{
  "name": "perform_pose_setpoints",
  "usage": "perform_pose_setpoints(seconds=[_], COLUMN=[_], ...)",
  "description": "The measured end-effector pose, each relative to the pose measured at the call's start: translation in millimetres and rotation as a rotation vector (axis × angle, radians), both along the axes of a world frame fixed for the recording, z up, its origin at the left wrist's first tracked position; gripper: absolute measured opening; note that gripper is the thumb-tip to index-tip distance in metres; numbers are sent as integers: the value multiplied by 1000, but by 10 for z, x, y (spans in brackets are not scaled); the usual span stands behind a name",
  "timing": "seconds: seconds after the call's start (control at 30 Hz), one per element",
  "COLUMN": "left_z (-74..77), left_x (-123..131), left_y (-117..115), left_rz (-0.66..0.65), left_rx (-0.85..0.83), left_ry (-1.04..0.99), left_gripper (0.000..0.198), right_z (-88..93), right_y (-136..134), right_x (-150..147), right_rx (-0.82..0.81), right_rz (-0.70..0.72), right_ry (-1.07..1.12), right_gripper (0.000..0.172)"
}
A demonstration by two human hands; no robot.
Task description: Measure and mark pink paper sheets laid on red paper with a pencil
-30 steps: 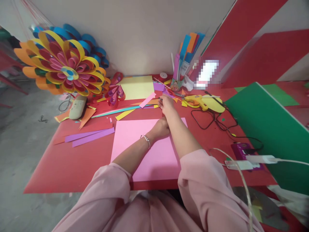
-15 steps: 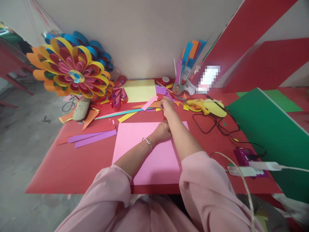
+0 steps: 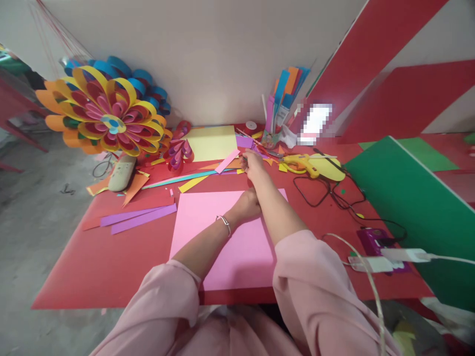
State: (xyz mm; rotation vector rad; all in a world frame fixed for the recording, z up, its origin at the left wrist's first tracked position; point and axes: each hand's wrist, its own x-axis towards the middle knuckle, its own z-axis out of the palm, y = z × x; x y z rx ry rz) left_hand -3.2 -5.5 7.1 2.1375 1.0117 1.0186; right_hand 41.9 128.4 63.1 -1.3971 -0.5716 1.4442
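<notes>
- Plainly, the pink sheet lies flat on the red counter, in front of the person, close to the counter's front edge.
- Its far and near edges run left to right; its sides lead away toward the wall, leaning slightly right at the far end. Which side is longer, I cannot tell.
- The left hand, below a silver bracelet, rests on the sheet's far right part, fingers bent under. The right forearm hides its fingertips, so I cannot tell whether its grip holds anything.
- The right hand reaches past the sheet's far edge, fingers curled; I cannot tell what, if anything, its grip holds.
- Just left of those fingers, a pink strip slants, its long axis running from near left to far right.
- A yellow glue gun lies to the right, a pale stick jutting rightward.
</notes>
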Motion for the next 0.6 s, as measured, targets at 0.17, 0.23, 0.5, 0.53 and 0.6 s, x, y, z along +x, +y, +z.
perform_pose_setpoints(seconds=[0.17, 0.23, 0.5, 0.53, 0.6], left_z=[29, 32, -18, -35, -75], left_x=[-1, 0, 8, 8, 4], left_y=[-10, -10, 12, 18, 37], left_rz=[-9, -8, -5, -10, -18], left_rx=[-14, -15, -29, -36, -51], left_ry=[-10, -15, -41, -49, -67], left_gripper=[14, 14, 20, 21, 22], right_z=[4, 10, 69, 86, 110], right_y=[-47, -67, -278, -343, -517], right_x=[21, 35, 85, 97, 143], right_rx=[24, 35, 191, 240, 389], right_rz=[-16, -27, 97, 141, 249], right_ry=[-20, -46, -180, -222, -398], right_gripper=[29, 26, 17, 16, 17])
